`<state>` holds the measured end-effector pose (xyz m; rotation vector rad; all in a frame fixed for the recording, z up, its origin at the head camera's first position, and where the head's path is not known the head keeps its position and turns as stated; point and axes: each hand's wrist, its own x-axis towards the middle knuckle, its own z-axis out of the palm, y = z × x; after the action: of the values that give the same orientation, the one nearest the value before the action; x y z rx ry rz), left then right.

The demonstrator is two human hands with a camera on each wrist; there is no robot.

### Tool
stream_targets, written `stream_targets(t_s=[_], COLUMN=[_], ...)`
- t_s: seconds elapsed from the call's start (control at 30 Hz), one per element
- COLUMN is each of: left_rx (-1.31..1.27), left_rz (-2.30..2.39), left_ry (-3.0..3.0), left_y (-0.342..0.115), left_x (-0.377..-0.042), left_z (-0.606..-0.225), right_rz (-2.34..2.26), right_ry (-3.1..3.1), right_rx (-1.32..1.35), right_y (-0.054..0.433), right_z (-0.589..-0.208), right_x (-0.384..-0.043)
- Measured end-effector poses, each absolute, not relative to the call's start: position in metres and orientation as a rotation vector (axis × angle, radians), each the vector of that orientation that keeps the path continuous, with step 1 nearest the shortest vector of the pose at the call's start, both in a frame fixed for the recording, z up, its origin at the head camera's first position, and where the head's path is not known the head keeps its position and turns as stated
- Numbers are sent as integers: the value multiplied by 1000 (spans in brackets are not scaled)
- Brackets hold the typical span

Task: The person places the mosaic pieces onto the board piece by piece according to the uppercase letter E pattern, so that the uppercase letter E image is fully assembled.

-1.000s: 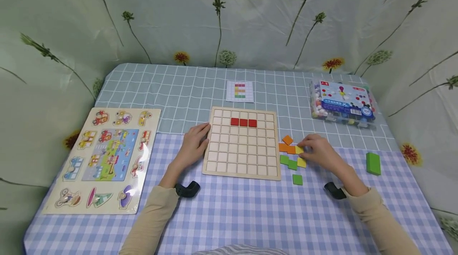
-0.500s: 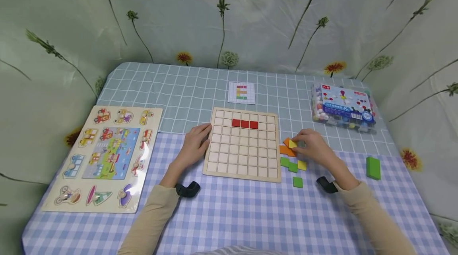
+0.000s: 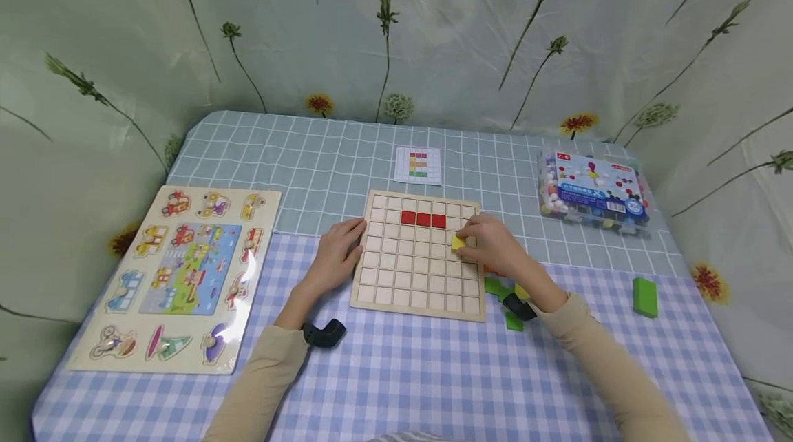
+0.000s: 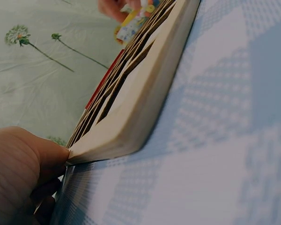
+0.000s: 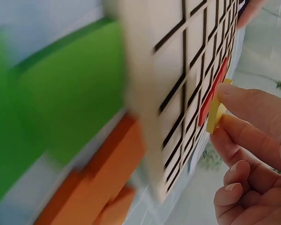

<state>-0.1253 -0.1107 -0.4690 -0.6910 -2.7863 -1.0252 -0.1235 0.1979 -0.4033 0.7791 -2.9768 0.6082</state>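
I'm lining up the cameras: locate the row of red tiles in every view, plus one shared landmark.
Head: row of red tiles near the centre.
Left wrist: the row is a thin red strip, upper left of centre.
Right wrist: the row is right of centre, beside the yellow tile.
Landmark: wooden grid board.

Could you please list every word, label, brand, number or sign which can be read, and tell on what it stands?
"E": shape formed by coloured squares on the small white gridded card.
Too small to read: all printing on the blue label of the clear plastic box.
No text readable: pale square wooden grid board, small yellow square tile, cream rectangular vehicle-puzzle board.
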Motion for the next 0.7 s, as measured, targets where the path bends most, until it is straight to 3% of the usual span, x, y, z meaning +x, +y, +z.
stream_targets(t_s=[0.7], left_rx=[-693], left_rz=[-1036], left_ry=[-2790], left_y=[-111], left_x=[-123], left_z=[-464], right_rz=[516], right_ry=[-2947], right_rx=[888], right_y=[128], right_z=[-407], right_x=[-149])
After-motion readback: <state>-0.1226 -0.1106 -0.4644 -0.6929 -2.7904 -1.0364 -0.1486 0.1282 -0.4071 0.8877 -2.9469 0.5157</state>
